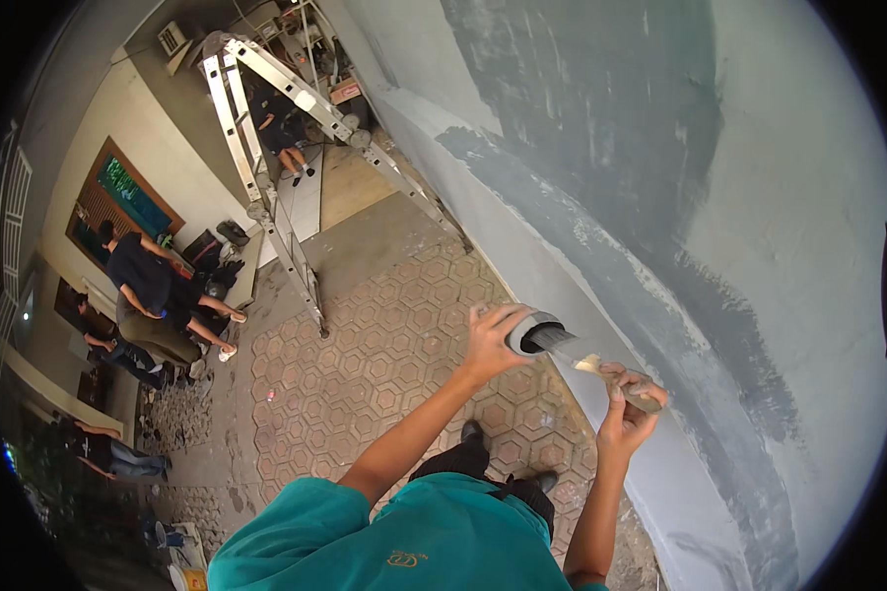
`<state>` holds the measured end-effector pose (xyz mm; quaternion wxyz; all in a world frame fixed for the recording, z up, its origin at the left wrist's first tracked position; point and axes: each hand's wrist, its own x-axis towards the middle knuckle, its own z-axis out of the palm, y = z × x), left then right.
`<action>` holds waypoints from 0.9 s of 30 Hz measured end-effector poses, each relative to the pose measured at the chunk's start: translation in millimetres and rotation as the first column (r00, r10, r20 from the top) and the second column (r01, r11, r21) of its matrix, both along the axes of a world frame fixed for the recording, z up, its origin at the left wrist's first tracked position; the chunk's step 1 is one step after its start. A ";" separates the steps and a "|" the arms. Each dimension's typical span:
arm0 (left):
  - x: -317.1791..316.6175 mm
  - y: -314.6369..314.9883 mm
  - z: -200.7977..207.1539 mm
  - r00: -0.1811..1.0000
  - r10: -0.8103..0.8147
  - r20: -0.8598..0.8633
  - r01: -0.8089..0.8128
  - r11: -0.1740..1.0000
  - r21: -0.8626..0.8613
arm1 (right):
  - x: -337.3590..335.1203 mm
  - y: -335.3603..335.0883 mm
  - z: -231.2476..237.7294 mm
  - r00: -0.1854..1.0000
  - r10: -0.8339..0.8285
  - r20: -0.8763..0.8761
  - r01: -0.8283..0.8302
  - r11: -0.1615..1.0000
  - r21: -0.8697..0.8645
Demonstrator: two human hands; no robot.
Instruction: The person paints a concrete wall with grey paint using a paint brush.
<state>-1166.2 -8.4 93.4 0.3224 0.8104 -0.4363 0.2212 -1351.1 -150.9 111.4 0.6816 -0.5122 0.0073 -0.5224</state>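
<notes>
My left hand point(496, 341) is wrapped round a small round grey container point(528, 323), tilted so that its dark mouth faces the wall. A paintbrush point(588, 364) is in my right hand point(629, 414), the fingers closed round its handle. The brush's grey bristles reach to the container's mouth; how far they go in I cannot tell. Just beyond both hands stands a pale wall point(808, 197) with darker grey paint patches point(601, 108) and a rough-edged grey band point(650, 286) running down it.
A folding aluminium ladder point(291, 261) stands by the wall ahead to the left. Hexagonal paving point(365, 364) lies underfoot. Several people are at the left, including one in dark clothes point(143, 271) bending over, and another person point(286, 138) is behind the ladder. A bucket point(187, 576) sits at lower left.
</notes>
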 end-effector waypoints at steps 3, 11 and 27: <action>-11.9 2.5 9.3 1.000 -0.009 -0.009 0.009 1.000 0.003 | 9.0 12.0 4.0 0.997 0.028 -0.067 -0.034 0.996 -0.084; -28.6 1.1 14.7 0.999 -0.043 0.026 0.045 0.997 -0.066 | 35.8 31.6 -8.9 0.961 0.000 -0.275 -0.082 0.954 -0.287; -19.2 15.5 15.2 1.000 0.000 0.017 0.002 0.993 -0.122 | 46.7 19.8 15.3 0.933 0.131 -0.335 -0.207 0.958 -0.200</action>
